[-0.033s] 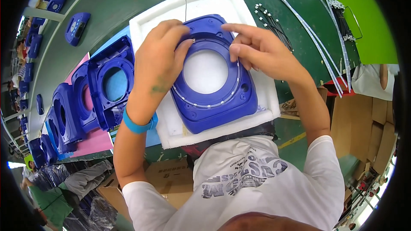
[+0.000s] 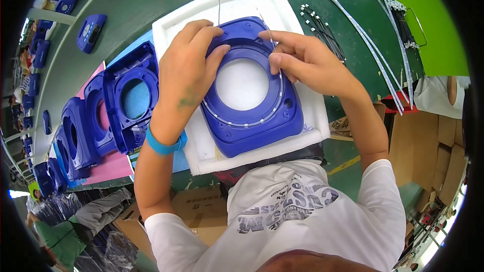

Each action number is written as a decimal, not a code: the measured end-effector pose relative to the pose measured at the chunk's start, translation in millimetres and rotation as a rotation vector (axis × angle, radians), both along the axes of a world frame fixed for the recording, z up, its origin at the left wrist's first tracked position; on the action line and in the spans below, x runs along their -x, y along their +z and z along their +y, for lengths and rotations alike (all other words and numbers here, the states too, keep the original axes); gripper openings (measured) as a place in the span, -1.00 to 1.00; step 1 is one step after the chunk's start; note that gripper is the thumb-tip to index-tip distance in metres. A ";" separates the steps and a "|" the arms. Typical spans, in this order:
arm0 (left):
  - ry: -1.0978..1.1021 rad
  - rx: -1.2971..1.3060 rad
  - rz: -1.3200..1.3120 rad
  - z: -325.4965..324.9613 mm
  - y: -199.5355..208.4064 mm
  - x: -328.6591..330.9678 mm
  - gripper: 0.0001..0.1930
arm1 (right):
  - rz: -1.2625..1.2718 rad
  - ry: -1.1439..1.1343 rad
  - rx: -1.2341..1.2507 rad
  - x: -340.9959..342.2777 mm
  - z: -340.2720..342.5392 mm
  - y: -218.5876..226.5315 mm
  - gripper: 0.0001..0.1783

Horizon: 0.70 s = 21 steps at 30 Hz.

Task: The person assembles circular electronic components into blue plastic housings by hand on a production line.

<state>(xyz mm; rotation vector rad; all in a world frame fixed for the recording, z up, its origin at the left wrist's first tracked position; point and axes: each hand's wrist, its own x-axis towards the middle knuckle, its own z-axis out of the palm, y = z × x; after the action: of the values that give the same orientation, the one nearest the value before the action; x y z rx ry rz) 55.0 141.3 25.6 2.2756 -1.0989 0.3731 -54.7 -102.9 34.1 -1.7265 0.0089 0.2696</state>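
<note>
A blue plastic housing (image 2: 232, 142) with a large round opening lies in a white foam tray (image 2: 189, 16). A thin LED strip (image 2: 245, 125), dotted with pale segments, runs round its ring. At the upper left, my left hand (image 2: 189, 58) clasps the housing's raised edge, thumb inside the ring and fingers outside; what lies under the fingertips is hidden. From there a thin dark wire (image 2: 219, 7) sticks up. My right hand (image 2: 307, 63) pinches the strip between thumb and fingers at the upper right, and the strip's loose end rises past the index finger.
More blue housings (image 2: 133, 88) stand in a row to the left on pink and blue sheets. Cables (image 2: 322, 27) and long pale strips (image 2: 360, 32) lie on the green table to the right, near a green bin (image 2: 433, 25). Cardboard boxes (image 2: 413, 146) stand below at right.
The strip's free end now shows above my right hand, standing off the housing. A small pale bit by my left thumb is now covered. Both hands have barely shifted.
</note>
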 end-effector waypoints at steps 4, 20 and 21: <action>-0.008 -0.001 0.061 -1.7 -7.9 -4.8 -0.71 | -0.089 -0.018 0.118 -0.4 4.8 -2.8 -0.47; -0.276 -0.014 -0.291 -19.6 -10.9 -12.4 -0.78 | -0.652 -0.104 0.643 2.3 14.8 -27.8 -0.66; -0.271 -0.029 -0.329 -22.2 -10.7 -11.2 -0.81 | -0.655 -0.114 0.634 3.0 14.7 -28.2 -0.66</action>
<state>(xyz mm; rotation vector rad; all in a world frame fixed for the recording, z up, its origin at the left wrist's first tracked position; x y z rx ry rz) 66.2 119.1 14.9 2.0980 -1.5647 0.6387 -57.7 -88.2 5.9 -2.3626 -0.3143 -0.4399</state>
